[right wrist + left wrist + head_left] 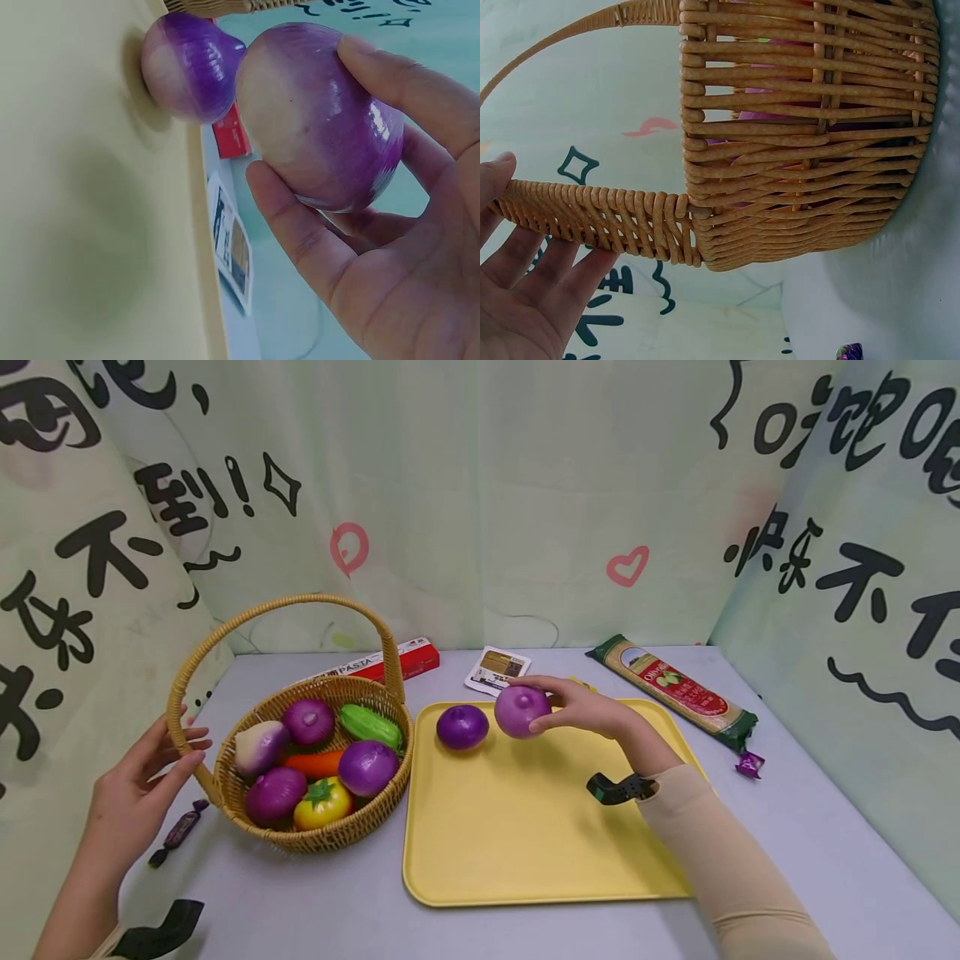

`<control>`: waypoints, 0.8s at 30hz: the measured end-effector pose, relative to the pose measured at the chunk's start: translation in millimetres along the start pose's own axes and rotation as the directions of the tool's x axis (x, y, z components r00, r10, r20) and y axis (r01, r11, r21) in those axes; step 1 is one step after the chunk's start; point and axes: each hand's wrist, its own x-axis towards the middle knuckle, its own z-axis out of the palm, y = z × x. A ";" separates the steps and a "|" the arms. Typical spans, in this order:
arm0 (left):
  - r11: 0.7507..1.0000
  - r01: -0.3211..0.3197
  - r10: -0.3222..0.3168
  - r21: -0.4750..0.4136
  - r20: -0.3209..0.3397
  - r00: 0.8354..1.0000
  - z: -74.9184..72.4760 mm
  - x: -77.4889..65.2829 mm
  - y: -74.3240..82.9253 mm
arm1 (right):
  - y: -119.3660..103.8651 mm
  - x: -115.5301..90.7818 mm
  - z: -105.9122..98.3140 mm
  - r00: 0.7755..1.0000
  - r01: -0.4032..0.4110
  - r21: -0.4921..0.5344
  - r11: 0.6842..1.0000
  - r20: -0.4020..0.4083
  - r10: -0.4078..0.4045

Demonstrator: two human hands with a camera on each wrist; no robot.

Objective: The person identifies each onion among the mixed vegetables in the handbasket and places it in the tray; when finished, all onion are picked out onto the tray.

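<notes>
My right hand (581, 703) holds a purple onion (522, 712) between thumb and fingers, raised over the yellow tray (540, 860). In the right wrist view the held onion (319, 116) shows a pale side, with its shadow on the tray. Another purple onion (462, 727) sits on the tray just left of it. My left hand (138, 789) grips the lower left of the handle (180, 693) of a wicker basket (337, 835), thumb on one side, fingers on the other. Inside lie several purple onions (276, 795), a carrot (315, 765), a green cucumber-like vegetable (371, 725) and a yellow tomato-like one (324, 804).
Behind the basket lies a red pasta box (420, 658). A white card-like pack (497, 670) sits behind the tray. At the right are a long green-and-red packet (675, 689) and a purple wrapped candy (750, 765). A dark wrapped candy (178, 833) lies beside the basket.
</notes>
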 end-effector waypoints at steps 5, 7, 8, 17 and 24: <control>1.000 -0.003 0.003 -0.001 -0.001 1.000 -0.2 -0.1 0.5 | 9.1 -3.8 -2.1 1.000 -0.029 0.035 0.999 0.003 0.029; 1.000 -0.005 0.005 -0.001 -0.001 1.000 -0.3 -0.1 0.6 | 13.4 -4.7 -3.0 0.999 -0.037 0.047 0.998 0.005 0.037; 1.000 -0.007 0.007 -0.001 -0.002 1.000 -0.2 -0.1 0.6 | 15.8 -5.1 -3.5 0.999 -0.040 0.050 0.998 0.006 0.040; 1.000 -0.008 0.008 -0.002 -0.002 1.000 -0.1 -0.6 0.3 | 37.6 -6.3 -7.0 0.996 -0.094 0.094 0.991 0.002 0.095; 1.000 -0.013 0.013 -0.001 -0.005 1.000 -0.5 -0.7 2.2 | 48.8 -6.9 -6.8 0.992 -0.126 0.139 0.982 -0.002 0.128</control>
